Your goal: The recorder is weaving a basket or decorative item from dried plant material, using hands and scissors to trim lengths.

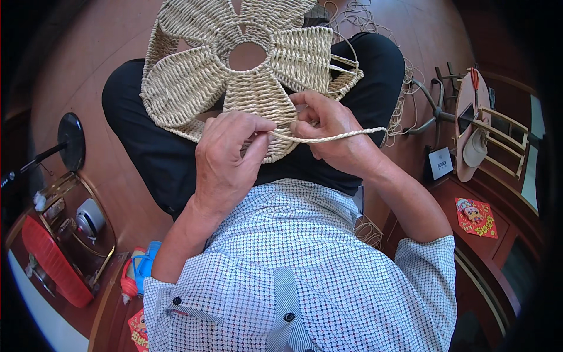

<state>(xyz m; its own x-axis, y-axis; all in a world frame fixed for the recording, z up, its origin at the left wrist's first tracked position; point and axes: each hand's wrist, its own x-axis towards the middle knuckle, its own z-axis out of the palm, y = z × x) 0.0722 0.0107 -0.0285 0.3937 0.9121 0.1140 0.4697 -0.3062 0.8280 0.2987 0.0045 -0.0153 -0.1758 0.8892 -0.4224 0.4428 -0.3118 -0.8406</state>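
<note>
Across my lap lies a flower-shaped woven straw piece (252, 91), with wide petals around a round central hole. Its lower petal is between my two hands. My left hand (229, 152) pinches a twisted straw cord (334, 139) between thumb and forefinger at that petal's lower part. From there the cord runs right, passing over my right wrist, and its far end hangs loose. My right hand (325, 126) is closed at the petal's right edge, thumb and forefinger together; what they grip there is too small to make out.
Loose cord (404, 111) lies tangled on the floor (422, 41) to the right and far side. At right stand a round table (472, 141) with a cap and a wooden rack (504, 144). On the left are a round black stand base (71, 142) and a gold-rimmed cart (108, 246).
</note>
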